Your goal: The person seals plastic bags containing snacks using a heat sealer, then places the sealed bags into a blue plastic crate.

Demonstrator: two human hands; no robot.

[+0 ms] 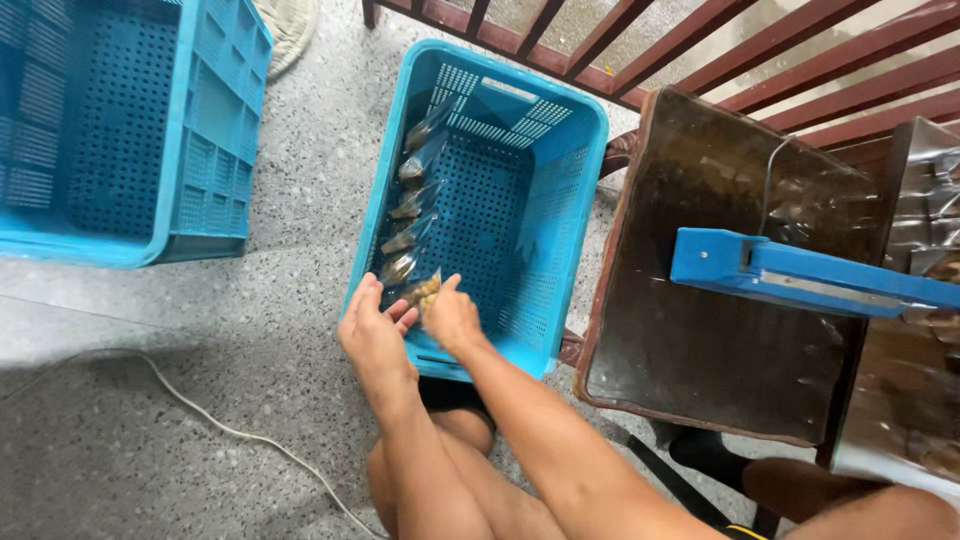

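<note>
Both hands, left hand (372, 330) and right hand (452, 318), grasped one clear packet (423, 291) between them, at the crate's (560, 250) near wall, ending a packet row (410, 205).

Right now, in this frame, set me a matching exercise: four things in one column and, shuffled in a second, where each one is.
Things:
1. small clear packet
2. row of packets
3. blue sealer arm
4. white cord

Places:
A. on the speckled floor, lower left
B. along the left inner wall of the middle blue crate
C. between the left hand and right hand
D. over the dark brown table, at right

Pairs: 1-C, 2-B, 3-D, 4-A
</note>
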